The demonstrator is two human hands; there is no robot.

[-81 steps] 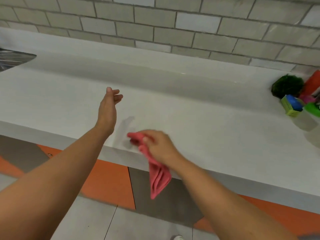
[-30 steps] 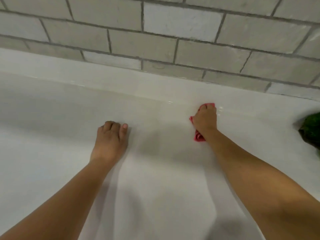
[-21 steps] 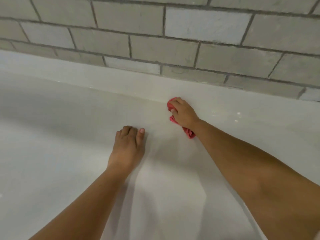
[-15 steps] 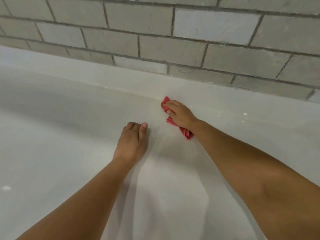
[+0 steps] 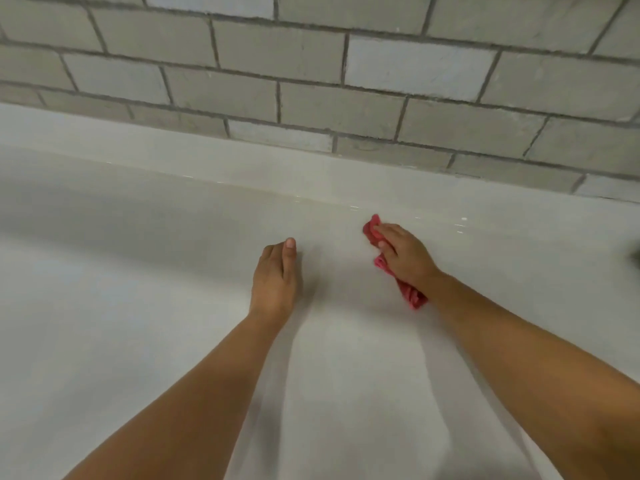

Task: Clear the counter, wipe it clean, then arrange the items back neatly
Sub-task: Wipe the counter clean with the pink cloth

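**A:** Where's the red cloth (image 5: 411,295)?

**B:** It's bunched under the right hand (image 5: 403,258), which grips it with fingers curled over. It sits near the back of the desk (image 5: 138,306), just short of the tiled wall (image 5: 311,81), and its length runs far-left to near-right.

**A:** And the left hand (image 5: 275,278)?

**B:** It rests flat on the desk and holds nothing. It's left of the cloth, not touching, so I'd say the next stroke is the right's.

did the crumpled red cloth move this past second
Yes, leftward: the red cloth was below the right end of the pale wall tile, now below its left.
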